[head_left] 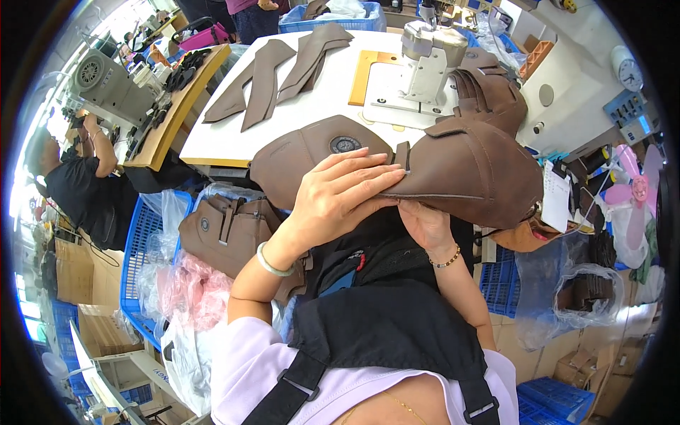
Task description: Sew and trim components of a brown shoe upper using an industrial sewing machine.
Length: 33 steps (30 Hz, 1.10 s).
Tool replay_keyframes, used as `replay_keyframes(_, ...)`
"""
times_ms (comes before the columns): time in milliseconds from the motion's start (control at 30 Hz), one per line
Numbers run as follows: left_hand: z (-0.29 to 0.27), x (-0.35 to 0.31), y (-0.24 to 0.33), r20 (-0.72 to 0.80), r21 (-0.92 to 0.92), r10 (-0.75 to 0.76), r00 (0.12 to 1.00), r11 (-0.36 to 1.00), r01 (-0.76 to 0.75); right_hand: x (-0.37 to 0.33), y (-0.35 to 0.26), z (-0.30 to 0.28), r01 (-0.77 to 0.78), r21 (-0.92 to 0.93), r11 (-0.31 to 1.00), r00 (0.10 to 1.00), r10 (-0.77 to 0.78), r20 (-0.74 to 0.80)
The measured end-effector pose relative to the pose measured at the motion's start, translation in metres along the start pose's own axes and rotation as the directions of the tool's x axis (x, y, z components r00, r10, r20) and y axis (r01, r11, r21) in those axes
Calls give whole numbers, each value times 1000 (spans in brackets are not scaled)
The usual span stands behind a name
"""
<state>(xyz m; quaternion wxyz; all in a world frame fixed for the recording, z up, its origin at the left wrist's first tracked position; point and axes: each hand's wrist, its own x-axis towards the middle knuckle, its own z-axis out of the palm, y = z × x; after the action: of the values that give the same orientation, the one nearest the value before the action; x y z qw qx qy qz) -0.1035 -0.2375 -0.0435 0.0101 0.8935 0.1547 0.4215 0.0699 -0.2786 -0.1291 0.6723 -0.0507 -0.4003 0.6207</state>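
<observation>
Head view: the brown leather piece [460, 170] lies at the near edge of the white bench [382, 46], overhanging it; the left hand [340, 188] rests flat on its middle, fingers extended and close together; the right hand [425, 224] meets the near edge, its fingers partly hidden, so its grip cannot be told; a sewing machine head [427, 67] stands beyond; brown strips [265, 85] lie far left.

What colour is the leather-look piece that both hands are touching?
The leather-look piece is brown; the head view shows it.
</observation>
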Motion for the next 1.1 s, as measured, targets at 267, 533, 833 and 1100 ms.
replay_keyframes(267,-14,1,5,37,32,-32,999,999,31,-1,9,7,-47,54,997,996,51,-73)
replay_keyframes(533,7,-50,37,-145,-223,150,978,958,-180,-7,-4,34,56,-16,998,963,-58,-263)
replay_keyframes(833,23,-82,28,232,-973,-836,498,-192,131,-25,12,47,77,-959,273,978,167,127)
replay_keyframes(1100,-25,-68,-20,161,-949,-864,478,-268,-164,32,-36,-3,-417,614,670,785,606,-128)
